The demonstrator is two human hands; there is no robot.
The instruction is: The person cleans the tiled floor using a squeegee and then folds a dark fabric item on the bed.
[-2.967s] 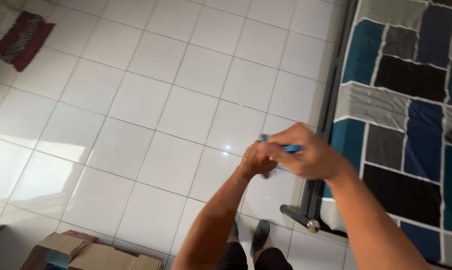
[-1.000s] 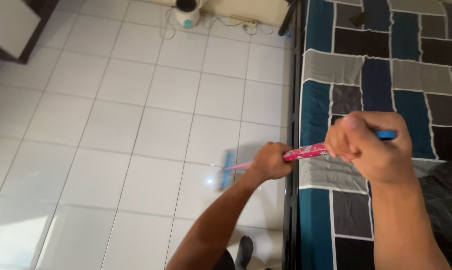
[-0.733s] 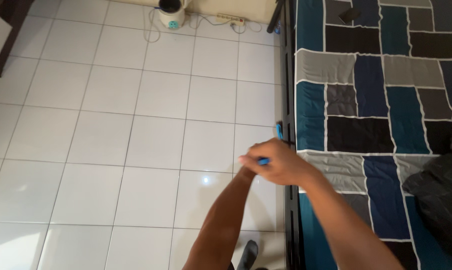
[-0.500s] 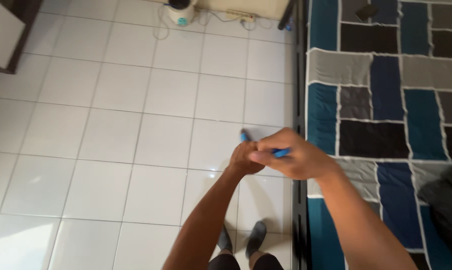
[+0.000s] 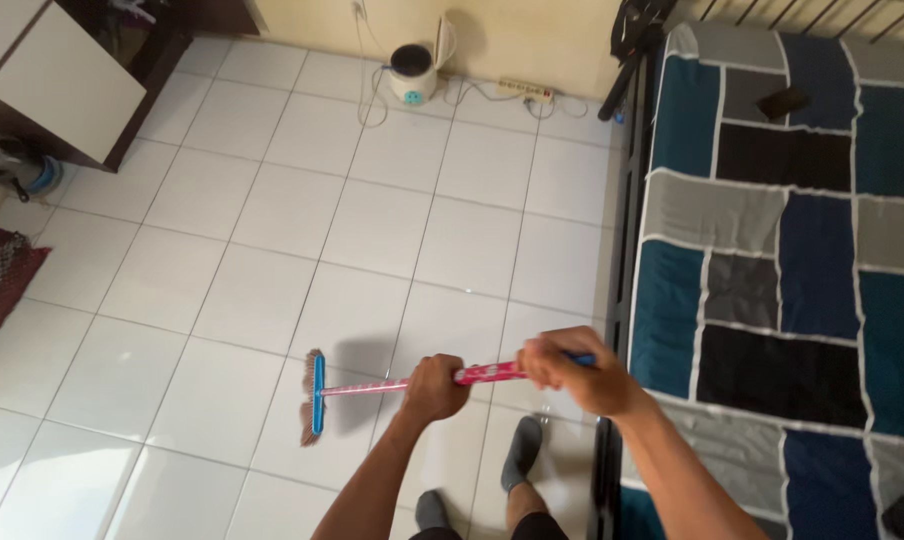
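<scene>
I hold the broom (image 5: 412, 382) in both hands, its pink patterned handle running almost level from my right hand at about three o'clock to the head out at nine o'clock. My left hand (image 5: 435, 387) grips the middle of the handle, fingers wrapped tight around it, knuckles up, the forearm coming up from six o'clock with the elbow low and close to my body. My right hand (image 5: 572, 370) is clamped over the top of the handle, where a bit of the blue end cap (image 5: 581, 357) shows past my fingers toward three o'clock; that wrist is bent and the forearm slants down toward five o'clock. The two hands sit near each other, with a short stretch of pink handle bare between them.

The broom's blue head (image 5: 318, 396) stands on edge on the white tiled floor (image 5: 222, 260), the brown bristles (image 5: 307, 400) fanned to the nine o'clock side and touching the tiles, with a soft shadow just beyond at twelve o'clock. My feet in dark socks (image 5: 520, 455) are just below my hands. At three o'clock lies the bed (image 5: 772, 240) with its patchwork cover of teal, grey, black and navy, its dark frame just beside my right wrist. Far off at twelve o'clock a small white appliance (image 5: 413, 76) and a power strip (image 5: 524, 92) sit against the wall, and a red rug (image 5: 2, 285) lies at nine o'clock.
</scene>
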